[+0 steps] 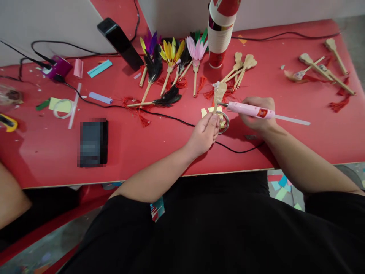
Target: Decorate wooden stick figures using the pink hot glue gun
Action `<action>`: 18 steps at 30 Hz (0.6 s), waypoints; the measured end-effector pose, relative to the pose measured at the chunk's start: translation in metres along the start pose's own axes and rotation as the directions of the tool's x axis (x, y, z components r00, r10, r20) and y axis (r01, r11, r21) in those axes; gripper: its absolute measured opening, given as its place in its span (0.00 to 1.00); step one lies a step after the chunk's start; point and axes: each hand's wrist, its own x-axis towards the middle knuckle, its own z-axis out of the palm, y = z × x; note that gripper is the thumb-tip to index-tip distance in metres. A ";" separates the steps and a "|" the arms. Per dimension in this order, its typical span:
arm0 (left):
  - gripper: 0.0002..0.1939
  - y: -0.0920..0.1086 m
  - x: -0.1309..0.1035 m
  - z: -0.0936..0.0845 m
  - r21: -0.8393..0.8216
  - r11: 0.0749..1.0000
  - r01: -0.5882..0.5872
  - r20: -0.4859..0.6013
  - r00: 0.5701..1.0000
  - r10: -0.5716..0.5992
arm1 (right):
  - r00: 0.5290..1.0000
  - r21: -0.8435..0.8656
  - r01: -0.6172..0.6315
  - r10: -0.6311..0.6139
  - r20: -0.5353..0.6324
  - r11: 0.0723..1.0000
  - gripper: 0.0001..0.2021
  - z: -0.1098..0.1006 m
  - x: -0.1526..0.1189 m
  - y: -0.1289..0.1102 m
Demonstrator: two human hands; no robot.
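Note:
My left hand (pixel 205 133) is closed round the handle of a small wooden paddle (pixel 220 92), its broad head upright above my fingers. My right hand (pixel 260 113) grips a pink glue gun (pixel 247 109) with a clear glue stick out of its rear end. The gun's metal nozzle points left and is at the lower part of the paddle's head; whether they touch I cannot tell. Beneath the paddle lie yellow paper pieces (pixel 204 112) and a round ring (pixel 227 123), partly hidden by my left hand.
Feathered sticks (pixel 196 53), stacked paper cups (pixel 220 36) and bare paddles (pixel 247 62) stand or lie behind my hands. More paddles (pixel 313 64) are at the right. Left are a phone (pixel 121 43), a dark blurred item (pixel 93 142), a purple power block (pixel 58 68) and a yellow cutter (pixel 9 122). A black cable (pixel 168 116) crosses the table.

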 end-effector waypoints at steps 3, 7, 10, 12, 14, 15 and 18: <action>0.23 0.001 0.000 0.001 -0.014 1.000 0.026 -0.013 1.000 -0.027 | 1.000 0.001 -0.030 0.030 0.002 1.000 0.12 -0.001 0.001 -0.002; 0.23 0.003 -0.001 0.001 -0.021 1.000 0.023 0.004 1.000 -0.023 | 0.999 0.029 -0.022 0.022 -0.022 0.999 0.12 -0.001 0.001 -0.002; 0.24 0.004 -0.001 -0.001 -0.027 0.999 0.027 0.026 0.999 -0.027 | 0.998 0.029 -0.047 0.048 -0.042 0.998 0.15 0.000 0.001 0.000; 0.25 0.004 -0.001 -0.002 -0.032 0.999 0.031 0.031 0.999 -0.030 | 0.998 0.028 -0.060 0.061 -0.031 0.998 0.14 0.000 0.002 0.000; 0.25 0.004 -0.001 -0.002 -0.033 0.999 0.026 0.034 0.999 -0.025 | 0.997 0.025 -0.069 0.069 -0.017 0.997 0.13 0.000 0.002 0.000; 0.24 0.004 -0.002 -0.002 -0.032 0.999 0.024 0.035 0.999 -0.023 | 0.997 0.024 -0.073 0.073 -0.010 0.997 0.13 -0.001 0.002 0.000; 0.23 0.006 -0.003 -0.001 -0.029 0.999 0.035 0.029 0.999 -0.034 | 0.997 0.025 -0.075 0.075 -0.016 0.997 0.13 -0.001 0.003 0.001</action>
